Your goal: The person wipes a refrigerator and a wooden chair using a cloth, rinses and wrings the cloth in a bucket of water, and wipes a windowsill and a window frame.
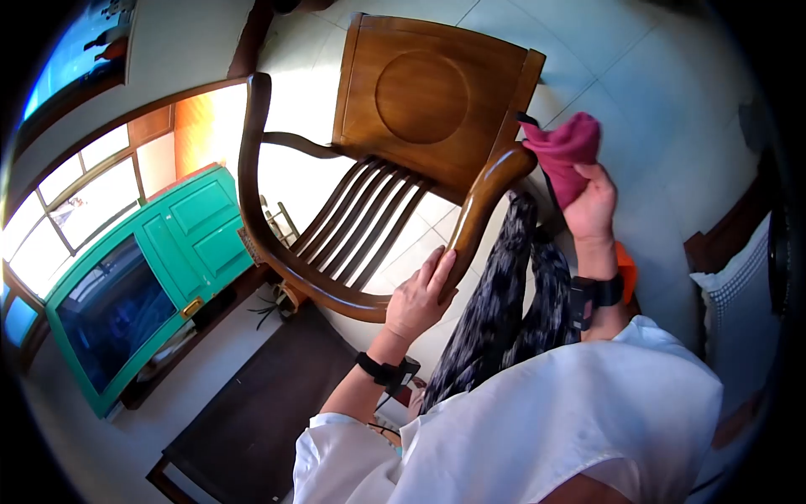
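Observation:
A glossy brown wooden armchair (422,98) fills the middle of the head view, with a curved top rail, several slats and a panel carved with a circle. My left hand (420,294) is closed over the near part of the curved rail, its fingers lying across the wood. To the right of the armrest's rounded end, my right hand (594,210) grips a bunched magenta cloth (571,143) with a dark edge. The cloth hangs close beside the armrest tip; whether they touch I cannot tell.
A green door (201,235) with a dark glass pane stands at the left, near a small potted plant (290,296). Below it lies a dark, flat-topped table (260,403). A white-covered seat (739,286) is at the right. Pale tiles (646,92) cover the floor.

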`<state>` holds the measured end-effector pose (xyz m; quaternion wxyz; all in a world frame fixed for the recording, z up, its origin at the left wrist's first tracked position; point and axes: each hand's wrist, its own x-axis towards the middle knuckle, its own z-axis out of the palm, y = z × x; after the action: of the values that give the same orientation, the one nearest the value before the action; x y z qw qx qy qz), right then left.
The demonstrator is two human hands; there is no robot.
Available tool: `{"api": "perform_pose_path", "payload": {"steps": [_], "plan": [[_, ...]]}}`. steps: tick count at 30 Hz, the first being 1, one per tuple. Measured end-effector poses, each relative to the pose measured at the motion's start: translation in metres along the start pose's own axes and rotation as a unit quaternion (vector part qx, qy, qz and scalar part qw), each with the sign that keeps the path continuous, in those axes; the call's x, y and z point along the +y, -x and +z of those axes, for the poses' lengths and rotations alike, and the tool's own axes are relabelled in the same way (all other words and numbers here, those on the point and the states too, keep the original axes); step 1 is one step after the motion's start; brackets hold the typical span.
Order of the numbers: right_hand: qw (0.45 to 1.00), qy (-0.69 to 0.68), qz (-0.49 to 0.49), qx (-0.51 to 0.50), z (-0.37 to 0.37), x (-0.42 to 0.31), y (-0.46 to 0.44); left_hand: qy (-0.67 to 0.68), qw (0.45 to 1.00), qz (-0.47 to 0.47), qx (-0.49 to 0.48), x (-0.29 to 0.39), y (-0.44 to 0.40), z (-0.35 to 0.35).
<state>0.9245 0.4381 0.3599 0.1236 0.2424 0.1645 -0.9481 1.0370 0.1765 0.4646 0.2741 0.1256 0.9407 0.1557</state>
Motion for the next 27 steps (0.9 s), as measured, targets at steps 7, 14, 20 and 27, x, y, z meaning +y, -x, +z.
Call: {"api": "perform_pose_path", "payload": {"steps": [7, 14, 20, 27], "plan": [[0.937, 0.348, 0.025, 0.016, 0.101, -0.006, -0.045, 0.017, 1.000, 0.014, 0.006, -0.008, 0.000, -0.005], [0.791, 0.569, 0.174, -0.146, 0.142, 0.131, -0.090, 0.010, 1.000, -0.001, 0.001, -0.011, 0.003, -0.043], [0.592, 0.712, 0.290, -0.242, 0.085, 0.209, -0.176, -0.128, 0.857, -0.326, 0.378, -0.143, 0.045, -0.104], [0.380, 0.834, 0.324, -0.233, 0.004, 0.299, -0.204, 0.091, 0.759, -0.528, 0.370, -0.226, 0.049, -0.046]]}}
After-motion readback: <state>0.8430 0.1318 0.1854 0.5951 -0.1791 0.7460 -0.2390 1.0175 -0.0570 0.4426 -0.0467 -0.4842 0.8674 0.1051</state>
